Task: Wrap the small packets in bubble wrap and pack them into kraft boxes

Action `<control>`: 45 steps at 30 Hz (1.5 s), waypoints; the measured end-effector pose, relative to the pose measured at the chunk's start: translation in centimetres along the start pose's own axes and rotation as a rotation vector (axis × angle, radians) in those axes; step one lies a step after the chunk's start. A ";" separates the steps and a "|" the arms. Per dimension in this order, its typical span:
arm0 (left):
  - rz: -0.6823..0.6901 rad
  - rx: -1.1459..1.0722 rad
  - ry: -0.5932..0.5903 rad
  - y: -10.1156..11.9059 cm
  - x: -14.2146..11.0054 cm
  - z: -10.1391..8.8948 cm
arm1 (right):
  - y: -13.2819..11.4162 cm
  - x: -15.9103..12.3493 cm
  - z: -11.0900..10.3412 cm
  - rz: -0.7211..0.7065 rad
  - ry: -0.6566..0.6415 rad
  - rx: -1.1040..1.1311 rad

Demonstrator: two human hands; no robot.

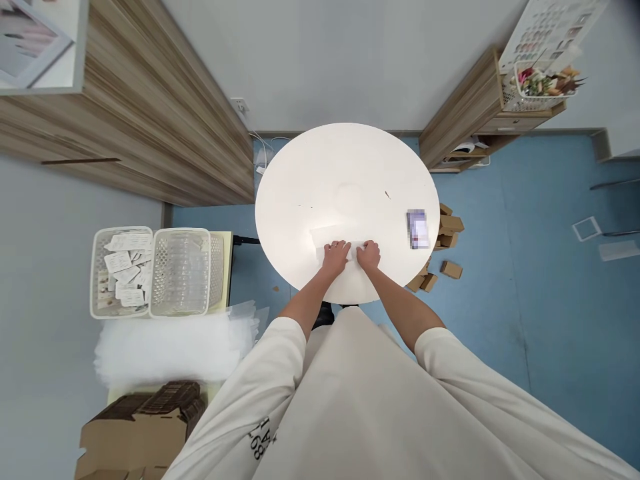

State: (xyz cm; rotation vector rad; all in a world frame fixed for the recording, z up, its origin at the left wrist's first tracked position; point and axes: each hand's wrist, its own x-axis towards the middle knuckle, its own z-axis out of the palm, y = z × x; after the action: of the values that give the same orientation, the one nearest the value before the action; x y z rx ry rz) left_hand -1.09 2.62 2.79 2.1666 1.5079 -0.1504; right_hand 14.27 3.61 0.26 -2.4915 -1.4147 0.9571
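A thin, translucent white sheet (324, 235) lies on the round white table (345, 157), near its front edge. My left hand (337, 256) is on the sheet with its fingers bent and drawn together on it. To its right, my right hand (369, 255) is closed, its fingertips pinching the sheet's right part. Only a short gap separates the two hands. What lies inside or under the sheet, if anything, cannot be made out. A blurred purple phone-like object (418, 229) rests near the table's right edge.
At left, a side table (226, 267) bears a basket of white cards (121, 272), a basket of clear plastic pieces (181, 272), stacked translucent sheets (170, 350) and flat brown cardboard (135, 440). Several small brown boxes (450, 225) lie on the floor right of the round table.
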 end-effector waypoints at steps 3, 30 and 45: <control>-0.013 0.006 -0.027 0.0 0.4 0.1 | -0.1 0.4 0.1 0.000 -0.010 -0.006; -0.002 -0.278 0.159 -1.3 -1.4 0.6 | -0.8 -3.5 -1.1 -0.614 -0.250 -0.110; -0.271 -0.532 -0.115 -2.4 7.6 -7.6 | -1.8 -5.2 -1.2 -0.647 -0.287 -0.494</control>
State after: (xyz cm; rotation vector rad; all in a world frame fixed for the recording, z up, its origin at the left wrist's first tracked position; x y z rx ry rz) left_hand -1.70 13.21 5.93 1.5124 1.5555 0.0352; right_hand 11.77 0.67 4.38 -1.9309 -2.5903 0.9150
